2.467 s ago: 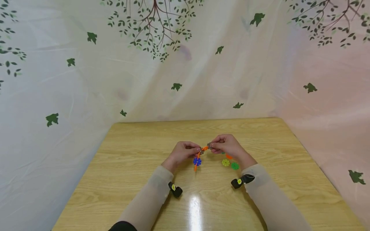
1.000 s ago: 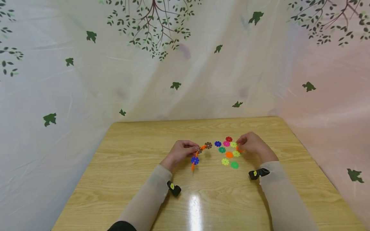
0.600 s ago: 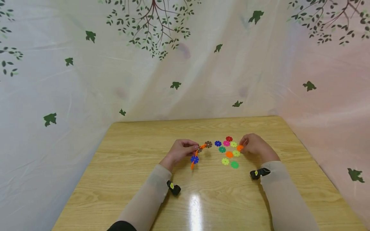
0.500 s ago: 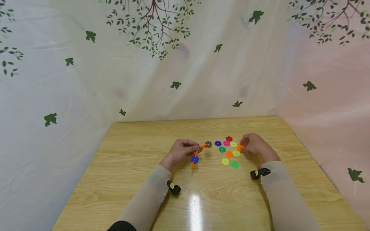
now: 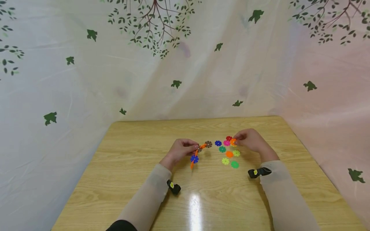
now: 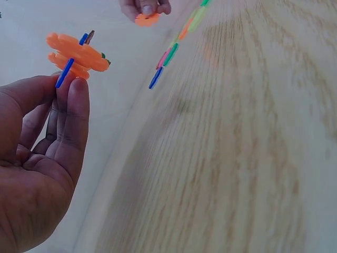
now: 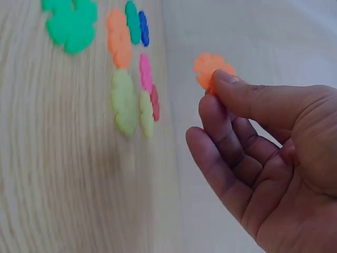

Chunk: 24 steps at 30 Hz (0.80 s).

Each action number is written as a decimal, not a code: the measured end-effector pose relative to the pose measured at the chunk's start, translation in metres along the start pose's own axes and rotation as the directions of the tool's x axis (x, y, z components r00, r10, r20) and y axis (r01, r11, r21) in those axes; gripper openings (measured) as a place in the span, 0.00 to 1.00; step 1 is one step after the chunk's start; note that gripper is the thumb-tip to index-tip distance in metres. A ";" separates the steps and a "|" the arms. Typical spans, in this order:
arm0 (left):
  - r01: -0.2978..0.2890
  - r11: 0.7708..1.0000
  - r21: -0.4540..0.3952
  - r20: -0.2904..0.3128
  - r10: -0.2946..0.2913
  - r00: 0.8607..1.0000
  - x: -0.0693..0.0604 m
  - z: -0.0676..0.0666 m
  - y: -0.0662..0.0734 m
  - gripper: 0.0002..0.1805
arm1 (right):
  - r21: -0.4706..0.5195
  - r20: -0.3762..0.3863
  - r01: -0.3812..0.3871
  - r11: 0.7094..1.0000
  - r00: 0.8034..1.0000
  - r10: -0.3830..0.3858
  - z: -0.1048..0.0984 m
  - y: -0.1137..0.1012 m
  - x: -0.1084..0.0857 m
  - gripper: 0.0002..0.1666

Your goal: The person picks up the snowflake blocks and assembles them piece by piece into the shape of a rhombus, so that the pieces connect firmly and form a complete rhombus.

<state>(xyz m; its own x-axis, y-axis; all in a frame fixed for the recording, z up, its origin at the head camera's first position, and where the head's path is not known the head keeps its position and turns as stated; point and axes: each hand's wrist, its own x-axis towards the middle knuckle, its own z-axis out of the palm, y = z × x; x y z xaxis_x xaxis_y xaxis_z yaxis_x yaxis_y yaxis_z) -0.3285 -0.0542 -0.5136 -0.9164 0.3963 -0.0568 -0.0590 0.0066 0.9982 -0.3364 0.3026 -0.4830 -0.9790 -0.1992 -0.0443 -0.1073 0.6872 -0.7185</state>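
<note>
Between thumb and fingers my left hand [image 5: 182, 150] pinches a chain of interlocked snowflake discs [image 5: 194, 158]: orange, blue and brown notched pieces, held off the table. In the left wrist view, orange discs [image 6: 73, 52] of that chain stick up past the fingertips. My right hand [image 5: 250, 141] pinches a single orange snowflake disc [image 7: 213, 68] by its edge, above the loose pieces. Beneath and beside it lie red [image 5: 229, 138], pink [image 5: 226, 143] and blue [image 5: 218, 143] discs, and the held disc partly covers a yellow one.
More flat discs lie nearer on the wooden table [image 5: 138, 179]: dark green [image 5: 222, 149], orange [image 5: 229, 154], yellow [image 5: 225, 161] and bright green [image 5: 235, 164]. A leaf-printed cloth [image 5: 144, 89] hangs behind the table's far edge.
My right hand let go of the chain's brown end and moved right. It picked up an orange disc from the table, then lifted it up and leftward. My left hand stayed nearly still.
</note>
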 end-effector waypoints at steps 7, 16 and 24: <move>0.001 1.000 0.007 0.003 -0.001 1.000 0.001 -0.001 -0.003 0.10 | 0.125 0.024 0.127 0.984 0.991 -0.131 0.015 -0.022 0.001 0.07; 0.005 1.000 0.016 0.006 -0.005 1.000 -0.002 -0.001 -0.002 0.10 | 0.238 0.047 0.181 0.954 0.979 -0.198 0.036 -0.041 0.000 0.04; 0.009 0.999 0.045 0.011 -0.009 1.000 -0.004 0.000 -0.001 0.09 | 0.252 0.048 0.185 0.950 0.978 -0.204 0.045 -0.046 0.001 0.04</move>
<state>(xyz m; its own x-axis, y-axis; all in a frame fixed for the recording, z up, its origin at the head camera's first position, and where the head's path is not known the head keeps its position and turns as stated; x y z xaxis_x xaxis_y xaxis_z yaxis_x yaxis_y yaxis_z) -0.3246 -0.0557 -0.5144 -0.9114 0.4062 -0.0660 -0.0493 0.0516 0.9975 -0.3246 0.2395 -0.4815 -0.9271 -0.3682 0.0698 -0.2399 0.4400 -0.8654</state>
